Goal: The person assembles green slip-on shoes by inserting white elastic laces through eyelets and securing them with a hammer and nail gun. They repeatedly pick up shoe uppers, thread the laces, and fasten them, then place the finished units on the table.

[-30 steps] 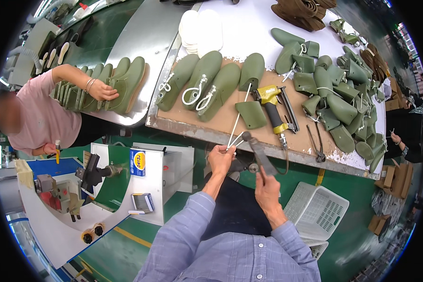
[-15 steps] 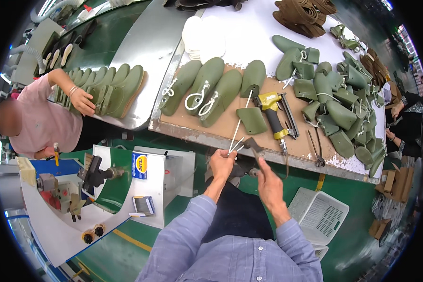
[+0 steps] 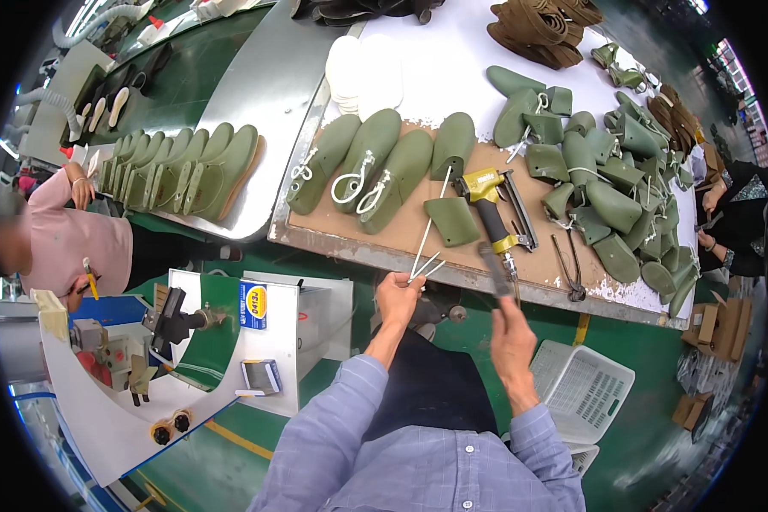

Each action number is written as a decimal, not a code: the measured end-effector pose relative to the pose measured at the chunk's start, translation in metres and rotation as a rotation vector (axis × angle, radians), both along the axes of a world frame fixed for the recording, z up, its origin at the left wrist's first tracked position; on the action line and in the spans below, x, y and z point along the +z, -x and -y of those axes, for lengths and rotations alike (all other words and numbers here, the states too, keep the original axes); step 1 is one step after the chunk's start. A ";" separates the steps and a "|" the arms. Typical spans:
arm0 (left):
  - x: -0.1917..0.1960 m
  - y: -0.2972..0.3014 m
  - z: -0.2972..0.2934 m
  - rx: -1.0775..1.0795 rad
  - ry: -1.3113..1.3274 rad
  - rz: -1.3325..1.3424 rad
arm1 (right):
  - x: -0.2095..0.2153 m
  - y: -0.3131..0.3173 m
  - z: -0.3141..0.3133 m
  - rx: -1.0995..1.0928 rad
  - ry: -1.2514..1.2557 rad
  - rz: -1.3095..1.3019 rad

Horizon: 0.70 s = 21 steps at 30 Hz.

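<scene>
My left hand (image 3: 398, 300) is closed on a white cord (image 3: 423, 236) at the table's front edge, its loose ends poking out past the fingers. The cord runs up to a green shoe last (image 3: 454, 147), passing beside a separate green last piece (image 3: 452, 222). In my right hand (image 3: 512, 343) is a hammer (image 3: 494, 270), blurred by motion and raised over the table edge near the air stapler (image 3: 491, 207). Left of these lie three green lasts (image 3: 374, 162) with white cord loops.
Pincers (image 3: 572, 271) and a heap of green last pieces (image 3: 631, 196) lie on the right of the table (image 3: 520, 294). A white crate (image 3: 582, 392) stands below. At left are a machine (image 3: 175, 320), a row of green shoes (image 3: 222, 175) and a person (image 3: 72, 226).
My right hand and the hammer have moved right, away from my left hand, which still grips the cord. The person at left has drawn a hand back from the shoes.
</scene>
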State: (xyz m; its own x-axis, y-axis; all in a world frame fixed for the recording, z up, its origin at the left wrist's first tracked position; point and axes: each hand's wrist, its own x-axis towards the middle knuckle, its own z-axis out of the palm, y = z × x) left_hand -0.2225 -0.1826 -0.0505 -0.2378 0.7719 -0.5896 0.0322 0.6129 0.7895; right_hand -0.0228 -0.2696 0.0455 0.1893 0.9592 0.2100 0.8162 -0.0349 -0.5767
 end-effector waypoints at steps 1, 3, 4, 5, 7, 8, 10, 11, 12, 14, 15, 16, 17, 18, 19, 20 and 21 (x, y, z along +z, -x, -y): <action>0.001 0.001 -0.001 0.026 0.013 0.109 | -0.006 -0.017 0.006 -0.081 -0.020 0.059; 0.001 0.006 0.002 0.070 0.044 0.321 | -0.005 -0.043 -0.002 -0.224 -0.054 0.048; 0.005 0.006 0.001 0.047 0.078 0.392 | -0.005 -0.060 -0.005 -0.257 0.010 0.111; 0.011 0.007 -0.001 0.049 0.086 0.496 | -0.004 -0.077 -0.011 -0.289 0.070 0.169; 0.028 0.011 -0.003 0.049 0.107 0.699 | -0.001 -0.084 -0.018 -0.273 0.092 0.203; 0.039 0.009 -0.006 0.044 0.095 0.727 | 0.000 -0.078 -0.023 -0.226 0.052 0.181; 0.063 0.000 -0.011 0.014 0.082 0.737 | 0.008 -0.045 -0.031 -0.157 0.106 -0.183; 0.075 -0.008 -0.013 -0.008 0.080 0.746 | 0.011 -0.022 -0.036 -0.135 0.145 -0.414; 0.086 -0.013 -0.010 -0.062 0.059 0.701 | 0.008 0.003 -0.042 -0.088 0.063 -0.525; 0.112 -0.032 -0.003 -0.159 -0.029 0.579 | 0.005 0.033 -0.055 -0.048 0.278 -0.955; 0.120 -0.038 -0.004 -0.205 -0.092 0.560 | -0.001 0.041 -0.063 -0.059 0.355 -1.078; 0.117 -0.035 -0.008 -0.269 -0.134 0.519 | 0.014 0.043 -0.072 -0.092 0.359 -1.097; 0.114 -0.034 -0.014 -0.336 -0.176 0.488 | 0.030 0.040 -0.080 -0.131 0.360 -1.108; 0.112 -0.033 -0.026 -0.400 -0.219 0.456 | 0.030 0.034 -0.091 -0.130 0.273 -1.079; 0.124 -0.029 -0.039 -0.529 -0.349 0.324 | 0.031 0.029 -0.101 -0.125 0.198 -1.047; 0.145 -0.024 -0.055 -0.666 -0.471 0.192 | 0.053 0.021 -0.117 -0.142 0.174 -1.059; 0.156 -0.022 -0.070 -0.799 -0.596 0.059 | 0.070 0.017 -0.134 -0.251 0.083 -1.002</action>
